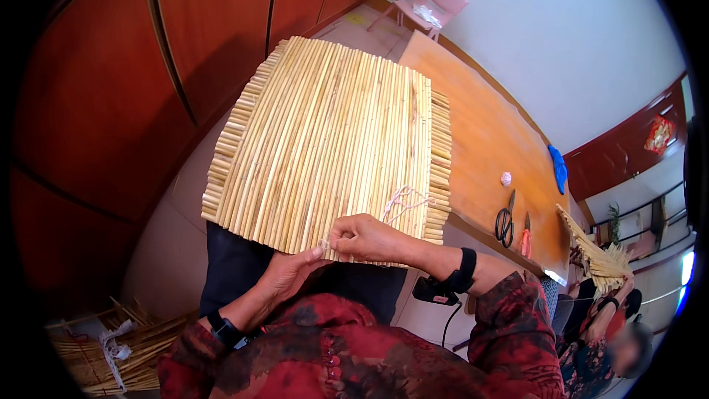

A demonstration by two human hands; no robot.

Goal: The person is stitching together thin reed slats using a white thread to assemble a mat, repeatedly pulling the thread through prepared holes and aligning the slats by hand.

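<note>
A mat of pale yellow reed sticks (325, 140), laid side by side, rests over my lap, with uneven stick ends along its left and right sides. At its near edge my right hand (362, 239) is closed in a pinch on a thin pale string (323, 243), little of which shows. My left hand (292, 272) meets it there, thumb pressed to the same spot; its other fingers are partly hidden below the mat's edge. A loose loop of whitish string (405, 201) lies on the mat near its right side.
On the wooden table (473, 133) to the right lie black-handled scissors (505, 225), a red-handled tool (526, 240), a small string ball (506, 178) and a blue cloth (557, 168). Reed bundles (136, 355) lie lower left. A co-worker (598, 332) holds reeds (598, 255) at right.
</note>
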